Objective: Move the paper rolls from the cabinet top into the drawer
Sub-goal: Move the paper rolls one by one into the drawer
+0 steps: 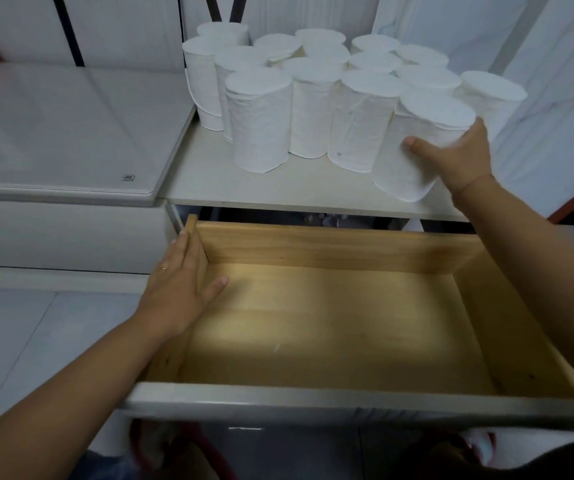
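Several white paper rolls [261,116] stand upright and close together on the pale cabinet top [216,178]. My right hand [458,157] wraps around the front right roll [413,147], thumb on its front, and that roll leans toward me. Below, the wooden drawer [330,320] is pulled out wide with nothing inside it. My left hand [178,285] lies flat on the drawer's left side wall, fingers spread, thumb inside the drawer.
A pale cushioned bench [53,126] adjoins the cabinet on the left. A white wall panel [555,98] rises close behind the rolls on the right. The drawer's grey front edge [348,400] is nearest me. Light floor tiles [19,341] show at lower left.
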The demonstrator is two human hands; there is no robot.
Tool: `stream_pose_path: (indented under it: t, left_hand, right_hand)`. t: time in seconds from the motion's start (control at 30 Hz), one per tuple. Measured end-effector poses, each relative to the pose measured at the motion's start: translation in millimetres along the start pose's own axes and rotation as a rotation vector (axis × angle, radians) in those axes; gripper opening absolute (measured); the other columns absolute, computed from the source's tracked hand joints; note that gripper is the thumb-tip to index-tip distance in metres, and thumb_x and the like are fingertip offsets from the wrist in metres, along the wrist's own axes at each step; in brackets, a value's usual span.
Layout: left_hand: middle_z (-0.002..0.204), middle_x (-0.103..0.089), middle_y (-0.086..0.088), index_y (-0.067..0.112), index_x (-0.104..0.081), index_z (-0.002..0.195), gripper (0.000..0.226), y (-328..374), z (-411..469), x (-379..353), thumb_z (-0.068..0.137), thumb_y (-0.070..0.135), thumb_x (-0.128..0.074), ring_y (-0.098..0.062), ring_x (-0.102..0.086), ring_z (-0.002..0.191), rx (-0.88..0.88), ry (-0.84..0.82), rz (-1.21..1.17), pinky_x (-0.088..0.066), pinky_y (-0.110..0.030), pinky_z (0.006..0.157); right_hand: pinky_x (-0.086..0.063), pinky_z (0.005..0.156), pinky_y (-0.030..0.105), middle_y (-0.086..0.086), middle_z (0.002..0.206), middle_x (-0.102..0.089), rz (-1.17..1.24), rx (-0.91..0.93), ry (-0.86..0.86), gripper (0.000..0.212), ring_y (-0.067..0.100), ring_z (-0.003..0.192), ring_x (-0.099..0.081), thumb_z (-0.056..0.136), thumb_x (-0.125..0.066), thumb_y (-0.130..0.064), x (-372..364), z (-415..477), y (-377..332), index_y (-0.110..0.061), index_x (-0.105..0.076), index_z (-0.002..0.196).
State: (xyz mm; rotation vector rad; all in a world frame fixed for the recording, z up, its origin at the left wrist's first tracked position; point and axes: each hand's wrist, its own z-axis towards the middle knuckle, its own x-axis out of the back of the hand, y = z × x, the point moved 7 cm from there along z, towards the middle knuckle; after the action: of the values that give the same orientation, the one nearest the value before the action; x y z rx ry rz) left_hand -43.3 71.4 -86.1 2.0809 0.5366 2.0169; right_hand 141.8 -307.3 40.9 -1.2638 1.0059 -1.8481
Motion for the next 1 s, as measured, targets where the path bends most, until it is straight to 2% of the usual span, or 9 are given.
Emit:
stream_pose_path:
  t: [0.1, 0.27, 0.33, 0.4, 0.5, 0.73, 0.83, 0.9, 1.0]
  left_hand:
    - [0.157, 0.017, 0.004, 0.024, 0.013, 0.148, 0.092, -0.4, -2.3, -1.0, 0.080, 0.068, -0.029, -0.013, 0.009, 0.144, 0.023, -0.017, -0.013, -0.005, -0.035, 0.114]
    - [0.157, 0.019, 0.007, 0.025, 0.009, 0.149, 0.094, 1.7, -4.2, 0.0, 0.074, 0.076, -0.020, -0.011, 0.011, 0.143, 0.038, -0.030, -0.058, -0.002, -0.034, 0.111]
    - [0.157, 0.018, 0.008, 0.026, 0.008, 0.149, 0.095, 1.3, -4.6, 0.6, 0.073, 0.077, -0.018, -0.010, 0.011, 0.143, 0.049, -0.030, -0.078, -0.003, -0.036, 0.112]
    - [0.158, 0.016, 0.008, 0.027, 0.008, 0.149, 0.095, 1.5, -4.8, 0.6, 0.073, 0.078, -0.018, -0.011, 0.010, 0.144, 0.045, -0.025, -0.086, -0.005, -0.038, 0.113]
    - [0.158, 0.016, 0.007, 0.027, 0.008, 0.149, 0.092, 0.3, -4.5, -0.3, 0.076, 0.076, -0.019, -0.012, 0.010, 0.144, 0.042, -0.025, -0.080, -0.004, -0.037, 0.113]
    - [0.158, 0.017, 0.006, 0.026, 0.011, 0.148, 0.092, 1.2, -4.4, -1.5, 0.076, 0.075, -0.020, -0.014, 0.011, 0.144, 0.038, -0.034, -0.071, -0.005, -0.039, 0.114]
    - [0.158, 0.016, 0.006, 0.026, 0.010, 0.149, 0.094, -1.9, -1.0, 0.1, 0.075, 0.076, -0.020, -0.012, 0.011, 0.144, 0.018, -0.049, -0.111, -0.002, -0.036, 0.113]
    - [0.158, 0.013, 0.005, 0.024, 0.008, 0.149, 0.093, -3.9, 8.1, 3.7, 0.077, 0.075, -0.021, -0.011, 0.010, 0.144, -0.022, -0.054, -0.101, 0.000, -0.033, 0.112]
    - [0.159, 0.009, 0.003, 0.022, 0.003, 0.150, 0.090, -5.6, 23.6, 8.4, 0.079, 0.072, -0.020, -0.010, 0.008, 0.144, -0.042, -0.041, -0.112, 0.002, -0.031, 0.114]
  right_hand:
    - [-0.049, 0.098, 0.037, 0.000, 0.131, -0.056, 0.079, 0.096, -0.202, 0.090, 0.014, 0.118, -0.055, 0.057, -0.084, -0.044, -11.3, -40.3, -13.8, -0.015, -0.044, 0.132]
    - [-0.047, 0.088, 0.011, -0.016, 0.117, -0.056, 0.046, 0.208, -0.630, 0.093, -0.010, 0.108, -0.053, 0.045, -0.087, -0.051, -89.0, -128.7, -23.2, -0.025, -0.043, 0.123]
    - [-0.048, 0.091, 0.017, -0.009, 0.120, -0.054, 0.046, 0.191, -0.738, 0.089, -0.003, 0.112, -0.052, 0.050, -0.089, -0.039, -128.1, -152.4, -9.9, -0.027, -0.042, 0.123]
    - [-0.050, 0.096, 0.032, -0.001, 0.126, -0.053, 0.053, 0.178, -0.786, 0.087, 0.010, 0.116, -0.051, 0.055, -0.090, -0.025, -159.8, -166.1, 6.0, -0.022, -0.042, 0.128]
    - [-0.049, 0.098, 0.045, 0.004, 0.130, -0.052, 0.075, 0.120, -0.810, 0.091, 0.017, 0.119, -0.051, 0.055, -0.090, -0.021, -188.5, -175.2, 29.0, -0.017, -0.042, 0.131]
    - [-0.048, 0.100, 0.048, 0.005, 0.137, -0.043, 0.050, 0.047, -0.831, 0.099, 0.021, 0.124, -0.045, 0.058, -0.089, -0.022, -199.5, -181.7, 43.5, -0.019, -0.031, 0.138]
    - [-0.049, 0.097, 0.051, 0.003, 0.142, -0.037, -0.003, -0.100, -0.962, 0.102, 0.026, 0.124, -0.046, 0.059, -0.083, -0.044, -191.9, -182.6, 50.7, -0.029, -0.025, 0.142]
    - [-0.056, 0.083, 0.042, 0.001, 0.136, -0.039, -0.016, -0.329, -1.055, 0.097, 0.026, 0.111, -0.056, 0.062, -0.068, -0.068, -182.9, -186.5, 58.6, -0.034, -0.023, 0.142]
    - [-0.061, 0.073, 0.037, 0.013, 0.135, -0.039, 0.247, -0.763, -1.047, 0.084, 0.032, 0.104, -0.061, 0.067, -0.059, -0.066, -184.1, -199.0, 60.5, -0.031, -0.028, 0.137]
